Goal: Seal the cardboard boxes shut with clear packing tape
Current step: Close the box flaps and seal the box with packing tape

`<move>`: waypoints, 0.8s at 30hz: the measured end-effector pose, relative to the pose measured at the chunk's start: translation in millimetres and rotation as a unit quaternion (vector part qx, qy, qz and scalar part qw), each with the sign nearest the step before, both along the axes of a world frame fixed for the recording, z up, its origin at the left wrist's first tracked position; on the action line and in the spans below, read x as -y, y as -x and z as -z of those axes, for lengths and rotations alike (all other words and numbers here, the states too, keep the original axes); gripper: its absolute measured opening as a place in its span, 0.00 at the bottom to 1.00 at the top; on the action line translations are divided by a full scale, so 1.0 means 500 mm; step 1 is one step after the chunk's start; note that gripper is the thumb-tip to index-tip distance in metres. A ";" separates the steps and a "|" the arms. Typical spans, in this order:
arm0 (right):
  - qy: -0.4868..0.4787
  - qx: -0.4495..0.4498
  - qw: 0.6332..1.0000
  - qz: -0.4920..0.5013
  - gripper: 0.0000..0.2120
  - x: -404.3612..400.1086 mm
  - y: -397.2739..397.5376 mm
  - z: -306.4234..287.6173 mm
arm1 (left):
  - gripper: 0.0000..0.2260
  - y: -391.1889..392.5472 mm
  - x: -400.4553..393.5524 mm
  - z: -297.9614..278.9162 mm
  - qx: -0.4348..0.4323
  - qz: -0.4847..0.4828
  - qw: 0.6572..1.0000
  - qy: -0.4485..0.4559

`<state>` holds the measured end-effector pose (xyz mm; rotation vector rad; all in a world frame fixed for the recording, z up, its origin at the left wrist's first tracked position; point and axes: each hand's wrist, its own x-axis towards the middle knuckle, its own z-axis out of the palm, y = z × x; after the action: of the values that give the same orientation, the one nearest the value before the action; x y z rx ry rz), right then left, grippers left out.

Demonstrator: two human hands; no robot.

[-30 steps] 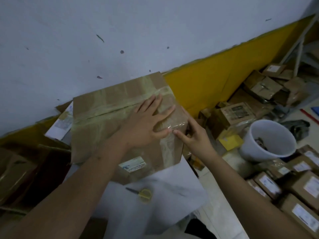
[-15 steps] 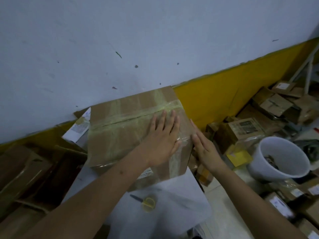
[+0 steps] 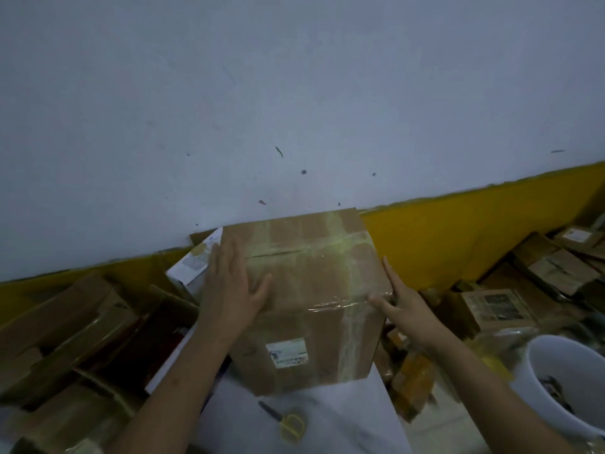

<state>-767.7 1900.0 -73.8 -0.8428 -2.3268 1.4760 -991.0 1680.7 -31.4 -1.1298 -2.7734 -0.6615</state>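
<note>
Hands (image 3: pixel 234 290) flat on taped box (image 3: pixel 314 290) (both sides).

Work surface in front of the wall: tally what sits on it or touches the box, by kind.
Taped cardboard box: 1
Scissors with yellow handles: 1
Hands pressing flat on the box, left hand and right hand: 2
Total: 4

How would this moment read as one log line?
stage: pressing tape down | left hand: flat on cardboard box top | right hand: flat against box's right side | scissors: lying unused
</note>
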 end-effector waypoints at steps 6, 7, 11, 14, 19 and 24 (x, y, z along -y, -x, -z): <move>0.016 -0.002 0.998 0.069 0.54 0.001 0.026 0.042 | 0.28 -0.001 0.079 0.041 0.412 -0.076 0.859 -0.294; 0.021 -0.001 0.997 0.072 0.52 0.004 0.026 0.051 | 0.28 -0.002 0.080 0.052 0.428 -0.080 0.840 -0.324; 0.042 -0.040 0.994 0.095 0.39 0.016 0.017 0.051 | 0.39 -0.016 0.084 0.084 0.438 -0.025 0.830 -0.345; 0.026 -0.052 0.989 0.136 0.28 0.000 0.001 0.006 | 0.41 -0.020 0.075 0.073 0.426 0.052 0.842 -0.326; -0.109 -0.054 0.971 0.207 0.22 -0.063 -0.012 -0.069 | 0.33 -0.057 -0.002 0.024 0.430 0.010 0.813 -0.393; -0.164 0.044 0.958 0.231 0.31 -0.138 0.015 -0.050 | 0.31 -0.035 -0.098 0.055 0.450 -0.074 0.825 -0.335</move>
<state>-774.9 1969.1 -48.9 -1.2601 -2.1444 0.8489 -973.6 1729.5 -59.1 -0.4756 -2.6717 -2.3947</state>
